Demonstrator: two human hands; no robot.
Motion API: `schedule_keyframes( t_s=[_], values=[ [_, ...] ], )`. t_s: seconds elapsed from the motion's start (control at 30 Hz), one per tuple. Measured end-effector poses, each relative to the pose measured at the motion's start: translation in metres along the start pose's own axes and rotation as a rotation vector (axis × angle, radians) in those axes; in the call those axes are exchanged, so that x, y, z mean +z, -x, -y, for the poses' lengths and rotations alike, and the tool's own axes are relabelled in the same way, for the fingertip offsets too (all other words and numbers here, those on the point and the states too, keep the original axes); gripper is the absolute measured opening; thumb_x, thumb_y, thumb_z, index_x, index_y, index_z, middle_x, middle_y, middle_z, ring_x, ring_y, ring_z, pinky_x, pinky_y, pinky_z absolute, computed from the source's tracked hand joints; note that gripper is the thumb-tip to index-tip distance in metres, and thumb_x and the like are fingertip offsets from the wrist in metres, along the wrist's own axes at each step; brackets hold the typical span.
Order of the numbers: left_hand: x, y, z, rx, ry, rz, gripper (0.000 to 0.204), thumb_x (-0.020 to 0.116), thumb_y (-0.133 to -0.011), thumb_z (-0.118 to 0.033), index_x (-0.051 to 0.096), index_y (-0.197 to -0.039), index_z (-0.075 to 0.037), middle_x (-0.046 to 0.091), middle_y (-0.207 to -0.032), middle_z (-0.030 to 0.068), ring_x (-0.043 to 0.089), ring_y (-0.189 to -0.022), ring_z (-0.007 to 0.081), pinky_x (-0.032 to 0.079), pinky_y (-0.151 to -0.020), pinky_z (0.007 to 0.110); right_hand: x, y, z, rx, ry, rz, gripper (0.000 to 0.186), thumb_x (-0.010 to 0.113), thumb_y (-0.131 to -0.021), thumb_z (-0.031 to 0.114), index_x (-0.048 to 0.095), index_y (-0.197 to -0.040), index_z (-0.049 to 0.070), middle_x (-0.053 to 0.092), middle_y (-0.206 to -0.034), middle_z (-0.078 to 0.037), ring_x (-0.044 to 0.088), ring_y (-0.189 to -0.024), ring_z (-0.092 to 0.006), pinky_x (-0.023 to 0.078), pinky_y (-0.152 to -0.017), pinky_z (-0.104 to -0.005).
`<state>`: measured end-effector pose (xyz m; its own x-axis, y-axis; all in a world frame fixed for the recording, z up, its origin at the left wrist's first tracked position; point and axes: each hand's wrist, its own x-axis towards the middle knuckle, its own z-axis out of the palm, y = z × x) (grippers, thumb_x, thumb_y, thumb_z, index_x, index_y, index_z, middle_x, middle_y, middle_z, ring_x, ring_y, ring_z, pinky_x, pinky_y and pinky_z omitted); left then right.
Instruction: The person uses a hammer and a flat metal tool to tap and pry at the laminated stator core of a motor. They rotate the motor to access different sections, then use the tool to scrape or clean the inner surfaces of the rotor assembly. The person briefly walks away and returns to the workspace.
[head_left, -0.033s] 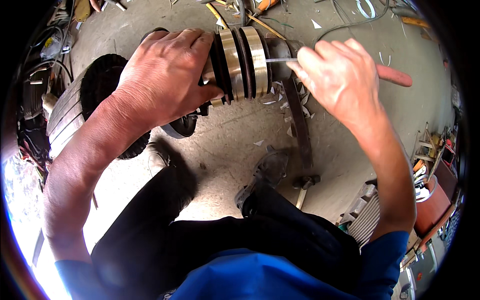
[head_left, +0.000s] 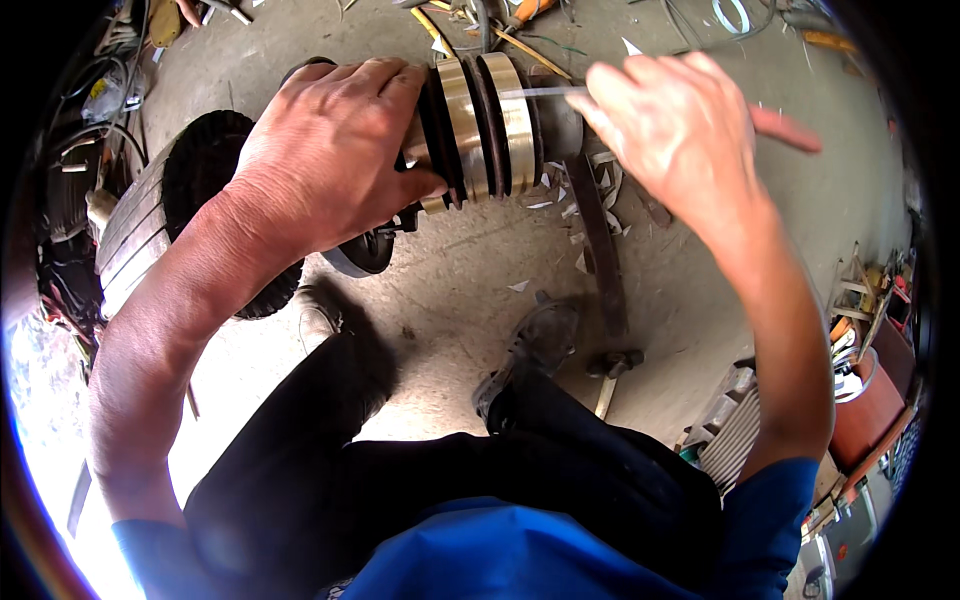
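Observation:
A metal cylinder with brass rings point(head_left: 515, 120) and black discs between them, like a slip-ring assembly, lies across the far middle. My left hand point(head_left: 325, 145) is wrapped over its left end, the thumb down on the near side; the part beneath the palm is hidden. My right hand point(head_left: 675, 135) is closed around a slim tool with a red handle point(head_left: 785, 128), whose butt sticks out to the right. Its thin metal shaft point(head_left: 550, 92) is smeared by motion and reaches left to the right-hand brass ring. Whether it is a file or a screwdriver, I cannot tell.
A black-treaded wheel point(head_left: 140, 215) stands at the left. A dark flat bar point(head_left: 598, 250) and a hammer point(head_left: 615, 365) lie on the floor, with pale scraps point(head_left: 575, 210) around the bar. To the right is a red-brown container point(head_left: 872, 405) of tools. Cables and tools litter the far floor.
My right hand and the red-handled tool have moved slightly away from me, and the shaft now lies higher across the right brass ring. My left hand has stayed in place.

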<state>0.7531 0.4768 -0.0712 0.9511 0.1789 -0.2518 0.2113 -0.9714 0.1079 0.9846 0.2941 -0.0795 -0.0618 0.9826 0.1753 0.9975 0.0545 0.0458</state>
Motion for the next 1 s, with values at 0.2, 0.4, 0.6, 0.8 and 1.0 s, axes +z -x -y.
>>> schedule_keyframes(
  t_s=[0.2, 0.4, 0.6, 0.8, 1.0],
  values=[
    [0.0, 0.002, 0.001, -0.018, 0.003, 0.009, 0.092, 0.087, -0.084, -0.046, 0.047, -0.155, -0.004, 0.057, -0.15, 0.0178, 0.055, -0.141, 0.0352, 0.04, -0.123, 0.049, 0.0, 0.004, 0.005, -0.009, 0.001, -0.025, 0.03, 0.078, -0.091, 0.03, 0.059, -0.077, 0.012, 0.058, -0.068, -0.006, 0.063, -0.067, -0.0263, 0.048, -0.069, -0.0397],
    [-0.003, -0.001, -0.003, -0.022, 0.02, 0.021, 0.093, 0.088, -0.083, -0.047, 0.047, -0.154, -0.003, 0.057, -0.15, 0.018, 0.055, -0.141, 0.0352, 0.039, -0.123, 0.049, 0.002, 0.003, 0.001, 0.033, 0.005, 0.013, 0.029, 0.076, -0.093, 0.03, 0.059, -0.077, 0.012, 0.058, -0.068, -0.006, 0.065, -0.068, -0.0265, 0.048, -0.069, -0.0409],
    [0.001, 0.003, 0.0, -0.017, 0.002, -0.019, 0.093, 0.089, -0.081, -0.045, 0.048, -0.154, -0.003, 0.058, -0.149, 0.0177, 0.056, -0.14, 0.0354, 0.04, -0.123, 0.049, 0.001, 0.008, 0.007, 0.028, 0.014, 0.004, 0.026, 0.074, -0.093, 0.034, 0.064, -0.08, 0.014, 0.064, -0.07, -0.007, 0.068, -0.07, -0.0256, 0.048, -0.071, -0.0412],
    [0.003, 0.001, 0.001, 0.0, 0.009, -0.022, 0.093, 0.089, -0.081, -0.044, 0.048, -0.154, -0.003, 0.057, -0.149, 0.018, 0.054, -0.141, 0.035, 0.039, -0.123, 0.049, 0.005, 0.003, 0.002, 0.046, 0.005, -0.019, 0.029, 0.077, -0.091, 0.032, 0.06, -0.078, 0.013, 0.06, -0.069, -0.006, 0.066, -0.068, -0.0249, 0.049, -0.069, -0.0405],
    [0.001, 0.002, 0.0, -0.011, -0.002, -0.002, 0.093, 0.089, -0.082, -0.043, 0.046, -0.154, -0.003, 0.056, -0.15, 0.018, 0.054, -0.142, 0.0349, 0.038, -0.124, 0.049, -0.003, 0.015, 0.016, 0.075, -0.033, 0.066, 0.025, 0.073, -0.093, 0.034, 0.063, -0.08, 0.015, 0.063, -0.068, -0.007, 0.068, -0.069, -0.0262, 0.049, -0.07, -0.0412]
  ],
)
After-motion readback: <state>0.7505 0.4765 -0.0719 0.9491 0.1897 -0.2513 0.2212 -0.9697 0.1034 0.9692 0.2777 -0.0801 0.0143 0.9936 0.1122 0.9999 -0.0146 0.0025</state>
